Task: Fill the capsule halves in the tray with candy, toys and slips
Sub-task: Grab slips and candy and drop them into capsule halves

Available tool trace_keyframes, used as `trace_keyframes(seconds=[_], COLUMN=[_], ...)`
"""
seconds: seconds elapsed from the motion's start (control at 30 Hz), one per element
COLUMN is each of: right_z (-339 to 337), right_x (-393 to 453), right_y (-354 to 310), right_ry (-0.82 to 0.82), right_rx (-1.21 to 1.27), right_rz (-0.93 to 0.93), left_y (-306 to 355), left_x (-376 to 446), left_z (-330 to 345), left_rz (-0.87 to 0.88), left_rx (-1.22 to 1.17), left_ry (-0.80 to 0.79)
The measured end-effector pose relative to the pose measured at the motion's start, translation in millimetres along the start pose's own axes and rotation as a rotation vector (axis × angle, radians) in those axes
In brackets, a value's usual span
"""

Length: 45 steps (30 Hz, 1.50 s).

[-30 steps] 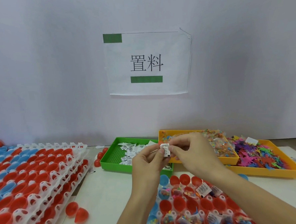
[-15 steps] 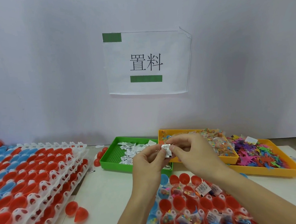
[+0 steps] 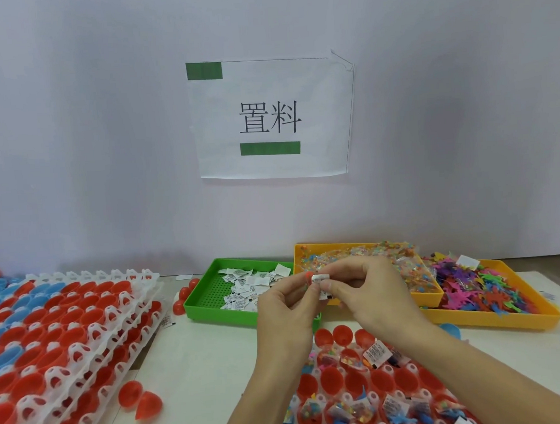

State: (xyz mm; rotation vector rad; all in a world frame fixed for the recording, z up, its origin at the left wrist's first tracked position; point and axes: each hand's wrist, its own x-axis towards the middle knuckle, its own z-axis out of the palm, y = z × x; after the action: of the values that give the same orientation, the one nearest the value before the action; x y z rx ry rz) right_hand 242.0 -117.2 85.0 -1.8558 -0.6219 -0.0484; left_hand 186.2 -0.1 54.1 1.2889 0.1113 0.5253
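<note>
A small white printed slip (image 3: 320, 279) is held up in the air between both hands, above the near edge of the green tray (image 3: 212, 309) and just beyond the working tray of capsule halves (image 3: 354, 384). The left hand (image 3: 286, 313) rises from below, wrist bent back, its thumb and forefinger pinching the slip's left side while the other fingers curl loosely into the palm. The right hand (image 3: 372, 293) reaches in from the lower right, forearm slanting across the capsule tray, its thumb and forefinger nipping the slip's right edge; its remaining fingers arch above.

Under the forearms, the red capsule halves sit open-side up; several hold candy packets, coloured toys and a folded slip (image 3: 376, 353), while others nearby look bare. The green tray carries a loose heap of white slips (image 3: 247, 287). To its right stand an orange tray of clear candy packets (image 3: 406, 263) and, further right, an orange tray of bright plastic toys (image 3: 477, 290). At the left, stacked white trays of red and blue halves (image 3: 59, 327) lie on the worktop (image 3: 196, 364), with two loose red halves (image 3: 139, 399) beside them. A paper sign (image 3: 271, 117) hangs on the wall.
</note>
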Motion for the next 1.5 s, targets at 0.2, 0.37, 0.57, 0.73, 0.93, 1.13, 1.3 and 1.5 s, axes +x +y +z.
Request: trace_keyframes(seconds=[0.2, 0.37, 0.57, 0.73, 0.93, 1.13, 1.3, 1.5], right_z=[-15, -35, -67, -84, -84, -73, -70, -74], right_x=[-9, -19, -35, -52, -69, -89, -103, -115], right_y=[-3, -12, -25, -33, -36, -38, -41, -46], right_ry=[-0.009, -0.052, -0.214, -0.197, -0.131, -0.118, -0.271, -0.510], right_rx=[0.015, -0.104, -0.288, -0.244, -0.191, -0.123, -0.098, -0.155], right_rz=[0.015, 0.011, -0.039, -0.055, -0.001, 0.049, 0.086, 0.106], left_y=[4, 14, 28, 34, 35, 35, 36, 34], left_x=[-12, -25, -49, -67, -88, -112, -130, -150], left_z=[13, 27, 39, 49, 54, 39, 27, 15], left_rz=[-0.009, -0.044, -0.043, -0.070, -0.089, -0.061, -0.058, -0.136], left_rx=[-0.039, -0.004, 0.166, 0.173, 0.108, 0.145, 0.199, 0.210], left_ry=[-0.038, -0.061, -0.114, -0.135, -0.040, 0.009, -0.012, -0.055])
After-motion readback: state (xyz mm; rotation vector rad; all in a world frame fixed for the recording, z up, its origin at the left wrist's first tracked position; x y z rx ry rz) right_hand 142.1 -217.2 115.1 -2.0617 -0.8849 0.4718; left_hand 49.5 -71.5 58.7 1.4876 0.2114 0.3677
